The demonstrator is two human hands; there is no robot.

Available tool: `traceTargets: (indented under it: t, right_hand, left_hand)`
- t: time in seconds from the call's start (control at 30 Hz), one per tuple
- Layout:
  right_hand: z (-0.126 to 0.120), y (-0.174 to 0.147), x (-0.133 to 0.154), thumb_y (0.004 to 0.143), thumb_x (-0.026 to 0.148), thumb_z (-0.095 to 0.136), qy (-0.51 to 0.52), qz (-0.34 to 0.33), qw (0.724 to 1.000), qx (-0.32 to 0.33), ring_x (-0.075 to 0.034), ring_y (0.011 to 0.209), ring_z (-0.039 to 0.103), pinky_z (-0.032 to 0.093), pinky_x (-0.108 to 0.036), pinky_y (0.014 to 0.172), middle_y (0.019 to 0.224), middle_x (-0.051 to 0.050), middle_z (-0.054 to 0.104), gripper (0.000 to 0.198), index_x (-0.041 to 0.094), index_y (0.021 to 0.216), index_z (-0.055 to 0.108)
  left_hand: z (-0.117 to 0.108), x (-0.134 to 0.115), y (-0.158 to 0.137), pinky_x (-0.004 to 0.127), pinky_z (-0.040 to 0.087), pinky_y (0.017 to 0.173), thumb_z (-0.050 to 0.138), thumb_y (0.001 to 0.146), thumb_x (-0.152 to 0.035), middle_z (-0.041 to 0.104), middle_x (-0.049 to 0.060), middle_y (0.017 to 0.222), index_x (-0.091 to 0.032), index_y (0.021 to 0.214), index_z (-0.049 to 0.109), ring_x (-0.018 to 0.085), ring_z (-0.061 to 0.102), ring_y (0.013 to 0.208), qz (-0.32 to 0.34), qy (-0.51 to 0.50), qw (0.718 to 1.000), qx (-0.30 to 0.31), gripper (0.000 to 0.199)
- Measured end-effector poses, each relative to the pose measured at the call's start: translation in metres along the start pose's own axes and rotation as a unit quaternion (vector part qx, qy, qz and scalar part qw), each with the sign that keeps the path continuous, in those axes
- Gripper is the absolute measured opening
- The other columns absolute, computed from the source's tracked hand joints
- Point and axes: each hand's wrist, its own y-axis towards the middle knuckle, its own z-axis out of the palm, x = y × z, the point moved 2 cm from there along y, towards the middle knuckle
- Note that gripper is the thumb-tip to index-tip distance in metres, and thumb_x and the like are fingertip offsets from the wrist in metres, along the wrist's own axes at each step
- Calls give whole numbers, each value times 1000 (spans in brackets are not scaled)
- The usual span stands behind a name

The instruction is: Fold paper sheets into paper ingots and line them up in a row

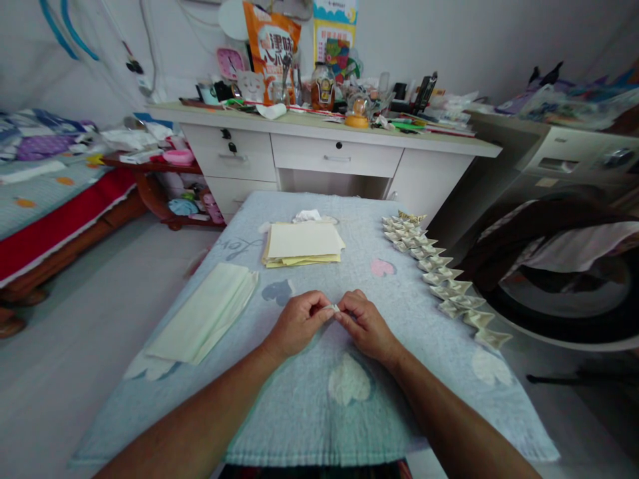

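Observation:
A small piece of folded paper shows between my fingertips, mostly covered by them. My left hand pinches its left side, and my right hand pinches its right side. Both are just above the middle of the cloth-covered table. Beyond them lies a stack of cream paper sheets. To the left is a flat pile of pale green paper. Along the right edge runs a row of several folded paper shapes with pointed ends.
A crumpled white tissue lies behind the stack. Past the table stands a white desk crowded with a jar, an orange snack bag and other clutter. On the right is a front-loading washing machine; a bed is at left.

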Motion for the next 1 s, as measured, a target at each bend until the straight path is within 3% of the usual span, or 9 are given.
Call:
traceTargets:
  t: [0.33,0.77,1.0]
  right_hand:
    - [2,-1,2,92,30,51,-19,13,1000,-9,-17,79,48,33,-32,77,76,-1,56,16,20,79,55]
    - [2,0,0,95,30,47,-72,-39,997,-13,-15,74,47,33,-31,74,69,0,53,27,19,71,53]
    - [2,-1,-4,94,28,48,-103,-22,994,-13,-16,76,47,32,-32,76,70,-1,55,24,19,73,56]
  left_hand:
    - [-2,-6,-1,23,37,61,56,84,-31,54,-2,65,-15,72,58,12,48,64,-7,-14,1000,-9,20]
    - [1,0,0,22,37,62,57,83,-30,54,-2,65,-15,72,59,11,49,64,-6,-18,1000,-10,19]
    - [2,4,1,23,40,65,58,84,-31,60,0,69,-15,75,63,12,53,68,-2,-7,1000,-15,19]
